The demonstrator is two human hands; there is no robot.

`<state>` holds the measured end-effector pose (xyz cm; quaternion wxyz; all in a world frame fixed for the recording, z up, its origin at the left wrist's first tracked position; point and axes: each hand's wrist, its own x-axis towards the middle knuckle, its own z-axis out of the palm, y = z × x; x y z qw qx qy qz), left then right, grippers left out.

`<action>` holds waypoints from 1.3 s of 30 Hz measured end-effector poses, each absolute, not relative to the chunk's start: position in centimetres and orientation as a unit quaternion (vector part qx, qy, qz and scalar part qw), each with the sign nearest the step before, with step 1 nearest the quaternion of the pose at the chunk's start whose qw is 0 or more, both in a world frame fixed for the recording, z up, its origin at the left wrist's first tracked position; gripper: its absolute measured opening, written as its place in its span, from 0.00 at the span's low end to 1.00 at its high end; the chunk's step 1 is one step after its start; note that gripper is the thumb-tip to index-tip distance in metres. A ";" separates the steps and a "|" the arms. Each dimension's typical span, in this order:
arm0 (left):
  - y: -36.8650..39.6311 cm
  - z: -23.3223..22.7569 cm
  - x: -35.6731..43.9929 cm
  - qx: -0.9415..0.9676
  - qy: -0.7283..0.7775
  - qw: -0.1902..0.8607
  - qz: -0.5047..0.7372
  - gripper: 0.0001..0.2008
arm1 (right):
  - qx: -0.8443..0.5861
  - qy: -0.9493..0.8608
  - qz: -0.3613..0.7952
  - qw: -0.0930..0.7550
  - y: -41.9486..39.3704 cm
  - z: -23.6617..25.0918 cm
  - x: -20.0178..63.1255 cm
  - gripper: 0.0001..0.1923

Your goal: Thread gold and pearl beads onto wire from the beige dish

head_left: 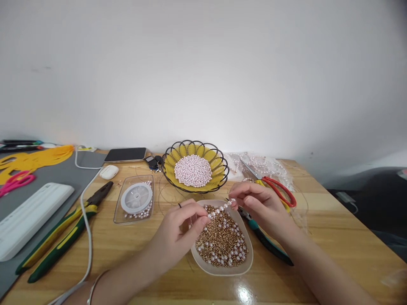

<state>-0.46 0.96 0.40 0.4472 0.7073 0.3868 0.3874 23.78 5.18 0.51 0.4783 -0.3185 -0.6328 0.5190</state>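
Bare at the lower edge, the left forearm (133, 267) wears a thin bracelet (94, 288), and the right forearm (321, 264) comes in from the opposite corner. Between the 2 hands, above the far part of a pale dish (219, 272), is a short row of white pearl beads (221, 209). The left hand (182, 224), with a dark ring (179, 206) on 1 finger, pinches the near end between thumb and forefinger; the right hand (260, 207) has its thumb and fingertips closed narrowly on the far end.

Below them, the dish holds many small gold beads (219, 237) mixed with larger white ones. Just to its right, partly under the right hand, lie teal-handled pliers (270, 245); beyond that hand are scissors (281, 190) with red and yellow handles, beside clear plastic packaging (273, 167) with beads.

Behind the dish stands a yellow basket (219, 169) with a black looped rim, containing pale pink beads (193, 170). To the left, a clear box (118, 213) holds a white spool (129, 199) and more beads. Farther left lie green-and-yellow pliers (60, 241), crossed by a white cable (86, 224), and pink scissors (15, 182). Near the wall (203, 76) rests a phone (125, 154).
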 end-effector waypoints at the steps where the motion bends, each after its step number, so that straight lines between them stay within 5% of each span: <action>1: 1.0 0.4 -0.5 0.708 0.387 0.445 0.389 0.11 | -0.327 -0.645 0.503 0.475 5.1 0.7 23.9 0.14; 5: 1.0 0.3 -0.6 0.708 0.388 0.442 0.391 0.11 | -0.382 -0.751 0.358 0.403 5.1 1.5 24.0 0.18; 12: 1.0 0.3 -0.5 0.708 0.383 0.439 0.399 0.10 | -0.317 -0.911 0.177 0.196 6.3 -0.1 24.0 0.06; 25: 0.9 0.3 -0.5 0.707 0.384 0.441 0.397 0.10 | -0.424 -0.890 0.147 0.078 5.9 0.1 24.7 0.08; 33: 1.0 0.2 -0.6 0.711 0.385 0.437 0.393 0.10 | -0.414 -0.887 0.179 0.102 5.7 0.2 24.4 0.09; 39: 1.0 0.2 -0.5 0.712 0.385 0.435 0.395 0.11 | -0.406 -0.795 0.367 0.260 5.8 1.2 24.6 0.05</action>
